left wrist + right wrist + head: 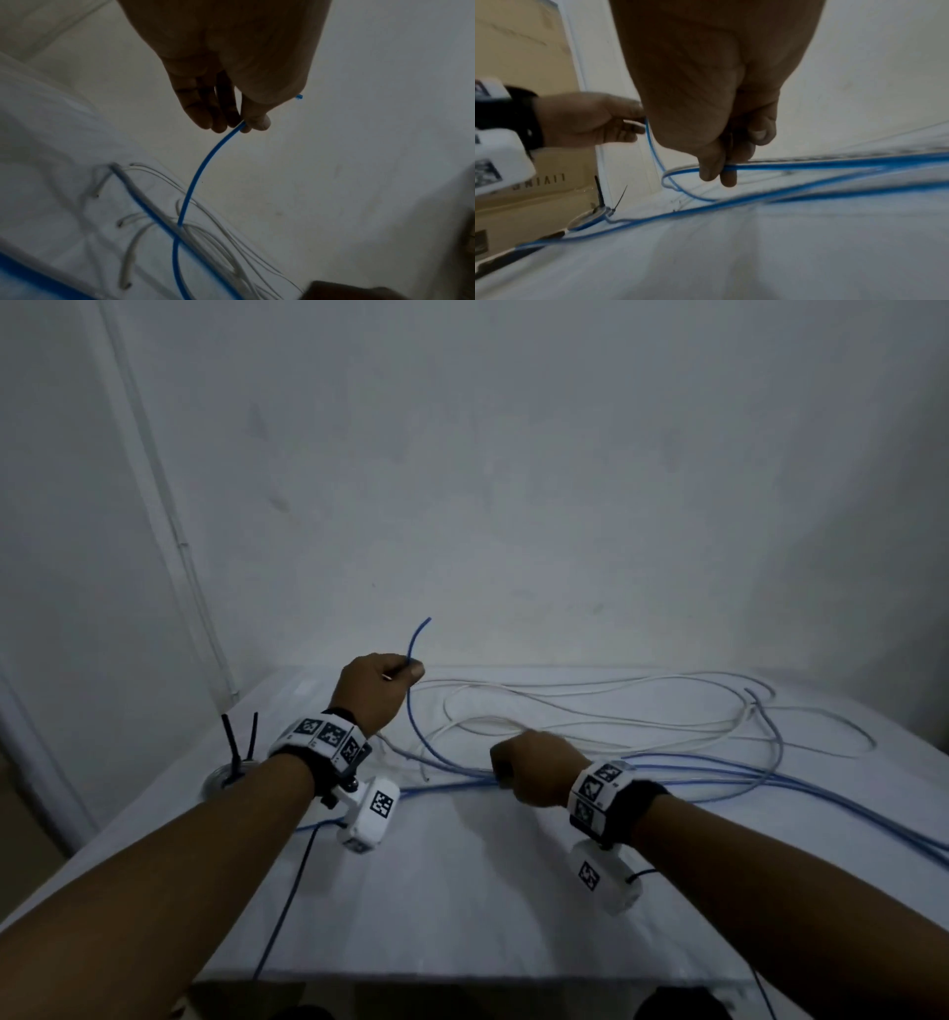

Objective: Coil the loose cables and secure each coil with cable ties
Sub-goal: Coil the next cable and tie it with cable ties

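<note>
Head view: blue cable held at two points, first loop pending

Left hand (377,689) is pinching the blue cable (418,737) near its free end, which is sticking up above the fingers (257,123). Right hand (539,775) is curling around the same cable lower down, just above the surface (462,891). Between the hands the cable is sagging in a short arc; its long run is trailing rightward among white cables (565,701). Cable ties (239,742) are standing nearer the left hand.

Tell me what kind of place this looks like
Probably an ordinary room at home set up as a makeshift work spot, not a workshop: a table under a white cloth against a bare wall, and a cardboard box beside a white door frame.
</note>
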